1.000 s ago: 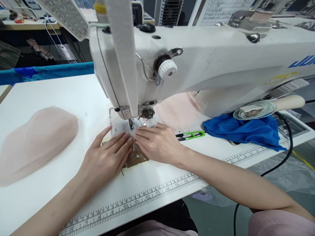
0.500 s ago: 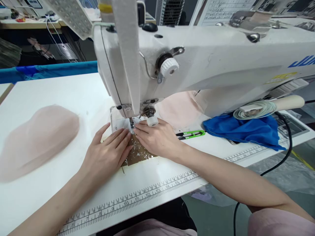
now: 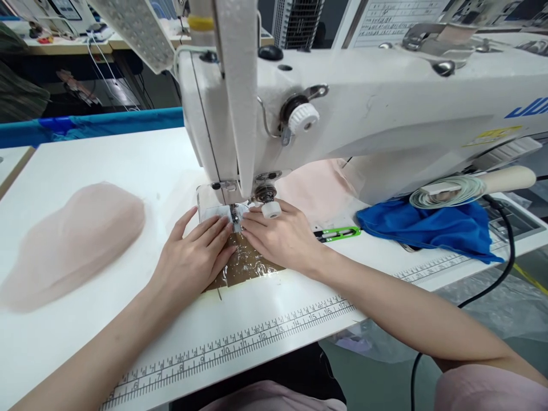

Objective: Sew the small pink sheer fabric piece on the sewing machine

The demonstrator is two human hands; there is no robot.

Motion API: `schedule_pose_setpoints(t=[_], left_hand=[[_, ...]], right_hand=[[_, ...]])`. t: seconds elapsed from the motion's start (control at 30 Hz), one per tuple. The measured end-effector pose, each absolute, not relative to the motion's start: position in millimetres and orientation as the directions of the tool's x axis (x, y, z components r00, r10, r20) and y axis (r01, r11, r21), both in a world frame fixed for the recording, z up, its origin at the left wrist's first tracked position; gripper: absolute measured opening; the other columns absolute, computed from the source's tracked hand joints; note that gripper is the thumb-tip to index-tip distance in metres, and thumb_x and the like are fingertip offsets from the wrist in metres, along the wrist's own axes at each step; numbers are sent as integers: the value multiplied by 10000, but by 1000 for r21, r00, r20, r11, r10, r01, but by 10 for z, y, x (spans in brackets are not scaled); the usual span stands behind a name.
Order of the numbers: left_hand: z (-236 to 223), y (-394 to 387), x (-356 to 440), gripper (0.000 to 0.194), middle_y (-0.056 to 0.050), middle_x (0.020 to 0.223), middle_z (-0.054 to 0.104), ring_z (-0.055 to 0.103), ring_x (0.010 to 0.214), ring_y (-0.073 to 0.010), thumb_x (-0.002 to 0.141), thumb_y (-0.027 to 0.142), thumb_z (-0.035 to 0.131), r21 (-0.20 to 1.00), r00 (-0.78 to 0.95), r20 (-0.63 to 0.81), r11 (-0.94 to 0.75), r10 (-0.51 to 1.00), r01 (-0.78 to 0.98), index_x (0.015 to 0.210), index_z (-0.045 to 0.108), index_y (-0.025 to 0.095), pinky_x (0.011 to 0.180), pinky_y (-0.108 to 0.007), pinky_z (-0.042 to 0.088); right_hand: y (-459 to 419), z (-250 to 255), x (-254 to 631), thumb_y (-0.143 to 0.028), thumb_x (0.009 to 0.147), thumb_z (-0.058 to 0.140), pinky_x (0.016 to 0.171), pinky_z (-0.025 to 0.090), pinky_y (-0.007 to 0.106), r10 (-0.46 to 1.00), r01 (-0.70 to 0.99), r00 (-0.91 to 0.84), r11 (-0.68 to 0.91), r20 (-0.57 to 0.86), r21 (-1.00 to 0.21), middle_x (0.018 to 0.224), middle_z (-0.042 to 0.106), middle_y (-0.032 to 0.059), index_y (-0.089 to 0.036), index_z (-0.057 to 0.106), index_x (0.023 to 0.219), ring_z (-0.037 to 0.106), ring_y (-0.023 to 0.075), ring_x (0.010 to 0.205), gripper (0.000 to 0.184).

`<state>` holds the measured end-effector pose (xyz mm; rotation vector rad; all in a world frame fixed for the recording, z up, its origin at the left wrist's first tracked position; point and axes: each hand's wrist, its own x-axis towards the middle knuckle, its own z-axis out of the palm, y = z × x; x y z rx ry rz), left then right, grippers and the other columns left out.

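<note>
My left hand (image 3: 192,251) lies flat just left of the sewing machine's needle and presser foot (image 3: 234,214), its fingers stretched toward the foot. On the other side, my right hand (image 3: 285,234) rests flat with its fingertips near the foot, partly behind a white knob (image 3: 271,209). Between and below them shows a brown plate (image 3: 248,260) covered in shiny clear film. Pale pink sheer fabric (image 3: 321,185) lies behind my right hand under the machine arm. Whether cloth runs under my fingers is hard to make out.
The white sewing machine (image 3: 363,108) spans the table. A folded sheer pink piece (image 3: 81,240) lies at the left. Green thread snips (image 3: 340,233), a blue cloth (image 3: 428,228) and a coiled tape (image 3: 447,191) lie right. A printed ruler (image 3: 240,345) follows the front edge.
The whole view has shifted slightly, so everything sits a little farther right. Both hands stay flat beside the presser foot, and slightly more of the brown plate shows between them.
</note>
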<state>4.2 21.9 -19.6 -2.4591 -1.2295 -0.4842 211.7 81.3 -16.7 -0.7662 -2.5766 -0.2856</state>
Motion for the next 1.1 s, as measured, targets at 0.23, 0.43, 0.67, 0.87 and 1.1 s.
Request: schedule_pose_setpoints(t=[0.23, 0.43, 0.67, 0.87, 1.1], left_hand=[[-196, 229, 7, 344, -130, 1227, 697, 654, 1142, -275, 993, 277, 475, -160, 519, 470, -510, 714, 845, 1218, 643, 80, 990, -433, 490], [-164, 187, -76, 332, -99, 1165, 723, 682, 1037, -264, 1003, 226, 390, -101, 381, 424, -375, 822, 921, 1118, 677, 103, 745, -365, 562], [352, 57, -280, 377, -23, 821, 727, 665, 719, -189, 1006, 403, 353, 302, 279, -19, -261, 960, 917, 880, 662, 228, 647, -310, 506], [797, -130, -593, 426, 19, 625, 627, 572, 533, -120, 942, 600, 424, 669, 350, -358, -23, 865, 743, 875, 660, 251, 530, -231, 461], [761, -342, -1229, 543, -15, 615, 593, 590, 575, -148, 867, 701, 464, 592, 42, -39, -11, 998, 806, 928, 694, 213, 519, -256, 494]], right_hand=[[796, -104, 2128, -240, 997, 425, 898, 476, 345, 513, 596, -724, 802, 460, 42, 829, 764, 46, -167, 745, 849, 665, 177, 783, 360], [797, -92, 2131, -179, 976, 428, 761, 486, 334, 509, 587, -730, 808, 456, 38, 785, 750, 42, -168, 728, 831, 650, 173, 717, 333], [674, -40, 2067, -222, 929, 563, 936, 518, 391, 453, 212, -769, 846, 451, -489, 1331, 631, 123, -137, 586, 1284, 595, 230, 1204, 366], [540, 262, 1784, -367, 844, 723, 944, 510, 351, 284, 129, -946, -104, -153, -986, 1088, 707, 50, -219, 658, 1193, 672, 165, 999, 384], [457, 346, 1196, -312, 818, 751, 703, 548, 222, 308, 102, -923, -382, -231, -919, 715, 691, -22, -172, 727, 810, 657, 82, 656, 142]])
